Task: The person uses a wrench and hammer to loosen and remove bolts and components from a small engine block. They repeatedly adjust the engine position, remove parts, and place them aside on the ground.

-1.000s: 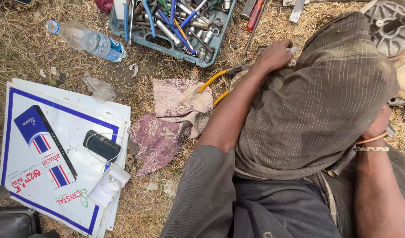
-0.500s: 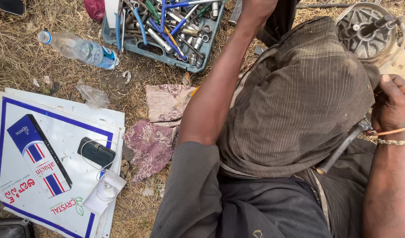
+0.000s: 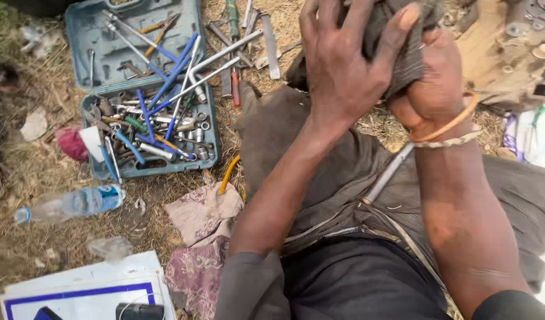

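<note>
1. Two hands meet at the far middle of the scene, both wrapped in the dark striped cloth (image 3: pixel 320 172), which spreads from the person's lap up to them; it looks soft, light and limp, best gathered by a bunched fold.
2. Left hand (image 3: pixel 349 65) has its fingers curled down over the bunched cloth, grasping it.
3. Right hand (image 3: pixel 432 89), banded at the wrist, is clenched into the same bunch from the right.
4. A metal rod (image 3: pixel 388 173) lies across the lap; stiff, smooth, its far end hidden under the hands.
5. Hard to make out: what, if anything, the cloth wraps; the open tool case (image 3: pixel 148 101) on the left is a jumble.
</note>
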The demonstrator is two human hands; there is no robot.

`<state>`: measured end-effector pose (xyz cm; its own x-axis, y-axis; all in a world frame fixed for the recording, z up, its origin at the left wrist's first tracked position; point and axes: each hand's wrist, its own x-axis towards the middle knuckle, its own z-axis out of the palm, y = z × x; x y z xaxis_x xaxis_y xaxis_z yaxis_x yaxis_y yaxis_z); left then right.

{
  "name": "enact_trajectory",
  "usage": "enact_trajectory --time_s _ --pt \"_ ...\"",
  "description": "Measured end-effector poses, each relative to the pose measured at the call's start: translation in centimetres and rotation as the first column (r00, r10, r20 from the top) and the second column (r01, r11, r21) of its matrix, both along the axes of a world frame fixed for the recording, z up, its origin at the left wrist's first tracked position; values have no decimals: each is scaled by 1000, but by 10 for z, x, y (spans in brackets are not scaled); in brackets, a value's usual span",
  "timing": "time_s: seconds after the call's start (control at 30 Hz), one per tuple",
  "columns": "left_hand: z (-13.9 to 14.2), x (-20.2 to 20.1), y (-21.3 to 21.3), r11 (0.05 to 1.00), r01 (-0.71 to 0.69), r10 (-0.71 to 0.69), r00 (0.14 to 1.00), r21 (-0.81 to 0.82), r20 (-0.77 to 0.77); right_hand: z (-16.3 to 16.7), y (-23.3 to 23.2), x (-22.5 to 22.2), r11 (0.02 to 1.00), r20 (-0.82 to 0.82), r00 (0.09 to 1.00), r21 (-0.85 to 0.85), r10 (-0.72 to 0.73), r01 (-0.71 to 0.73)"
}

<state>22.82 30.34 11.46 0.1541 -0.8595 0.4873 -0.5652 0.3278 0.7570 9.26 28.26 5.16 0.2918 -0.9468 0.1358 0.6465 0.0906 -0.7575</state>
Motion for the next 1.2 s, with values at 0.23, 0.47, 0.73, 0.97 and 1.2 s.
enact_trajectory --time_s 0.23,0.47,0.73,0.97,1.2 --pt "-129 -31 -23 987 6 -103 784 -159 -612 -19 47 -8 973 -302 939 -108 162 -203" --pt "-164 57 -144 917 -361 322 921 -172 -217 -101 104 -79 943 -960 -225 91 169 319" --pt "-244 14 -147 937 -42 -2 992 347 127 -169 101 -86 856 -995 -79 13 63 518" --pt "-234 26 -150 862 75 -54 997 501 -57 -175 88 -108 356 -523 849 781 -73 512" --pt "-239 26 -160 774 21 66 991 632 -113 -83 149 -129 611 -389 904 676 -179 412"
